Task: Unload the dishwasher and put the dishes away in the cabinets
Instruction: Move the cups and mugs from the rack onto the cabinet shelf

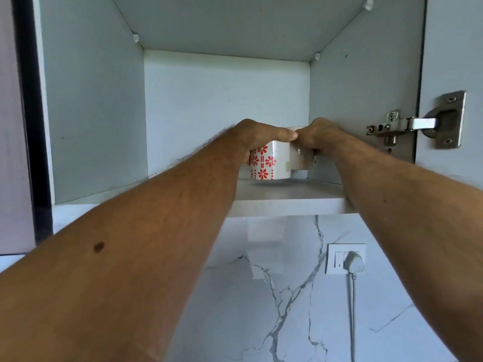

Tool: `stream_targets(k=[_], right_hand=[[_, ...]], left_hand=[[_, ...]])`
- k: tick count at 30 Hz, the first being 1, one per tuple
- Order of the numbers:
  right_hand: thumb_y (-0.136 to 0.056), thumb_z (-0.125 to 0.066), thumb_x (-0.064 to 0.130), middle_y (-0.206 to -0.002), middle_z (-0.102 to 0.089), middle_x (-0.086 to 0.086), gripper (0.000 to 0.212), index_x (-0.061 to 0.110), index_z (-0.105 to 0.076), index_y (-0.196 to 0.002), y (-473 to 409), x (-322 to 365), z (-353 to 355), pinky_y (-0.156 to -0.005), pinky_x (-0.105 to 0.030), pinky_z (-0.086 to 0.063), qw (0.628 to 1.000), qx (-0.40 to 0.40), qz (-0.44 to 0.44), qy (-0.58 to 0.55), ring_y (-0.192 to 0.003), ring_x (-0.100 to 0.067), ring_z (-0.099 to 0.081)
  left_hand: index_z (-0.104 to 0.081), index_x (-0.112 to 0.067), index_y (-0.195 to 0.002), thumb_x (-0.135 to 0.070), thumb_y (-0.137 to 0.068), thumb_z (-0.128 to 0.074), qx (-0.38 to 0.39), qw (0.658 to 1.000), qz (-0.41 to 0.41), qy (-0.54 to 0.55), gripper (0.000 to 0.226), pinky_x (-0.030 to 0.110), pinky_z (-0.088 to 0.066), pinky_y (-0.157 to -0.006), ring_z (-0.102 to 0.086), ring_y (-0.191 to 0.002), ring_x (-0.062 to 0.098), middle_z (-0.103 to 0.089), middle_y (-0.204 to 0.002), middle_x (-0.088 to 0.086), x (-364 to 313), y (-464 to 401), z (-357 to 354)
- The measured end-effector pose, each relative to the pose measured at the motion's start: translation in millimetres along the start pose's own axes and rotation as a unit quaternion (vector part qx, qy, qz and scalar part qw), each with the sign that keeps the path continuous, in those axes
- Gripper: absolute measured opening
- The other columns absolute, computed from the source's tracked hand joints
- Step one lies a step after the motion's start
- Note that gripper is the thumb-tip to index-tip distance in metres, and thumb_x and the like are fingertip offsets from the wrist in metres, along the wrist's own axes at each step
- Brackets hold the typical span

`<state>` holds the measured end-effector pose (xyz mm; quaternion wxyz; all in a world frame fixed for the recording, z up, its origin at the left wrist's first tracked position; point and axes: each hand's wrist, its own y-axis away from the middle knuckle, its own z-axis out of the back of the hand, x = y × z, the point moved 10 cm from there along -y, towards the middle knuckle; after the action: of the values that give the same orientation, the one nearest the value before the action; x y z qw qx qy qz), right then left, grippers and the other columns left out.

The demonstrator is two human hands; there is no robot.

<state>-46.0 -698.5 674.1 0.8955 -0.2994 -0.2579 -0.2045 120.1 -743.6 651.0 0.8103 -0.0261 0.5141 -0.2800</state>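
Both my arms reach up into an open white wall cabinet [99,121]. My left hand [257,138] grips a white mug with red flowers [270,163], which sits on or just above the cabinet shelf [285,199]. Right beside it, my right hand [320,138] holds a plain white mug [300,159] near the cabinet's right wall. The two mugs touch or nearly touch. My fingers hide the tops of both mugs.
The cabinet door [449,74] stands open at the right on a metal hinge [407,125]. Below the shelf is a marble-pattern wall [274,296] with a socket and plugged-in white cable [351,265]. A dark-edged neighbouring cabinet [31,126] borders the left.
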Motion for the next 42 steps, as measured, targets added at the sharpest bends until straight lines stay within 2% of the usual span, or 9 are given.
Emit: stream_targets(k=[3, 6, 13, 18, 25, 28, 30, 34, 42], right_hand=[[-0.081, -0.067, 0.045, -0.092, -0.071, -0.014, 0.046, 0.003, -0.066, -0.100, -1.3, -2.4, -8.7, -0.077, -0.035, -0.058, 1.000, 0.027, -0.003, 0.001, -0.081, -0.029, -0.069], [-0.082, -0.067, 0.051, -0.099, -0.071, -0.014, 0.050, 0.004, -0.066, -0.100, -0.7, -2.8, -15.1, -0.089, -0.041, -0.057, 0.999, 0.045, 0.001, 0.014, -0.091, -0.030, -0.070], [-0.091, -0.061, 0.043, -0.104, -0.069, -0.015, 0.040, 0.005, -0.062, -0.099, 3.9, -3.3, -16.2, -0.085, -0.035, -0.054, 0.997, 0.054, 0.014, 0.060, -0.097, -0.030, -0.069], [-0.090, -0.063, 0.043, -0.105, -0.068, -0.016, 0.039, 0.006, -0.060, -0.098, 5.3, -7.4, -17.6, -0.092, -0.041, -0.055, 0.995, 0.060, 0.014, 0.078, -0.096, -0.032, -0.069], [-0.091, -0.063, 0.033, -0.097, -0.062, -0.014, 0.029, 0.007, -0.055, -0.103, 4.2, -4.8, -15.8, -0.076, -0.032, -0.052, 0.994, 0.023, 0.017, 0.109, -0.094, -0.030, -0.066], [-0.089, -0.065, 0.033, -0.094, -0.062, -0.013, 0.028, 0.009, -0.055, -0.101, 6.1, 1.8, -10.8, -0.061, -0.028, -0.048, 0.991, -0.002, 0.040, 0.131, -0.083, -0.030, -0.064], [-0.085, -0.064, 0.033, -0.104, -0.065, -0.014, 0.033, 0.008, -0.060, -0.106, 7.4, 8.3, -6.7, -0.055, -0.026, -0.046, 0.987, -0.022, 0.062, 0.149, -0.071, -0.029, -0.059], [-0.080, -0.064, 0.028, -0.112, -0.065, -0.012, 0.036, 0.014, -0.069, -0.113, 13.0, 17.9, 2.4, -0.078, -0.041, -0.059, 0.981, -0.051, 0.109, 0.151, -0.090, -0.031, -0.065], [-0.092, -0.061, 0.019, -0.112, -0.069, -0.011, 0.025, 0.009, -0.071, -0.112, 9.5, 12.8, 1.7, -0.091, -0.040, -0.056, 0.982, -0.058, 0.122, 0.131, -0.102, -0.030, -0.066]], left_hand=[[-0.065, -0.010, -0.108, -0.046, -0.070, -0.084, 0.012, 1.000, 0.001, -0.006, 0.055, 0.033, -0.055, -0.076, -0.069, -0.082, 0.021, -0.071, -0.090, 0.008, 1.0, 2.2, -4.8], [-0.063, -0.009, -0.111, -0.046, -0.068, -0.085, 0.023, 1.000, 0.008, -0.016, 0.061, 0.038, -0.055, -0.086, -0.069, -0.090, 0.022, -0.071, -0.097, 0.009, 3.1, 2.1, -10.3], [-0.065, -0.008, -0.110, -0.049, -0.068, -0.084, 0.011, 0.999, -0.010, -0.030, 0.061, 0.040, -0.055, -0.090, -0.070, -0.092, 0.023, -0.071, -0.101, 0.011, 3.6, -0.5, -12.8], [-0.066, -0.008, -0.102, -0.049, -0.068, -0.084, 0.001, 0.999, -0.020, -0.028, 0.056, 0.037, -0.055, -0.088, -0.070, -0.091, 0.023, -0.072, -0.099, 0.011, 3.0, -2.0, -14.0], [-0.065, -0.011, -0.096, -0.059, -0.068, -0.080, -0.006, 0.999, -0.023, -0.046, 0.057, 0.037, -0.054, -0.089, -0.069, -0.089, 0.024, -0.071, -0.098, 0.010, 1.7, 0.5, -14.3], [-0.058, -0.015, -0.085, -0.062, -0.069, -0.077, -0.003, 0.999, -0.011, -0.048, 0.054, 0.034, -0.051, -0.076, -0.064, -0.079, 0.020, -0.066, -0.088, 0.007, 2.6, 4.8, -13.5], [-0.058, -0.015, -0.086, -0.063, -0.066, -0.079, 0.001, 0.999, 0.000, -0.049, 0.056, 0.032, -0.050, -0.070, -0.064, -0.078, 0.020, -0.066, -0.087, 0.006, 4.8, 8.2, -13.1], [-0.059, -0.016, -0.105, -0.066, -0.060, -0.081, 0.021, 0.997, 0.037, -0.062, 0.070, 0.045, -0.055, -0.087, -0.066, -0.092, 0.028, -0.067, -0.098, 0.010, 12.6, 15.8, -15.7], [-0.055, -0.019, -0.089, -0.056, -0.063, -0.085, 0.026, 0.997, 0.047, -0.051, 0.054, 0.046, -0.055, -0.089, -0.066, -0.091, 0.027, -0.066, -0.095, 0.010, 14.2, 19.0, -17.9]])
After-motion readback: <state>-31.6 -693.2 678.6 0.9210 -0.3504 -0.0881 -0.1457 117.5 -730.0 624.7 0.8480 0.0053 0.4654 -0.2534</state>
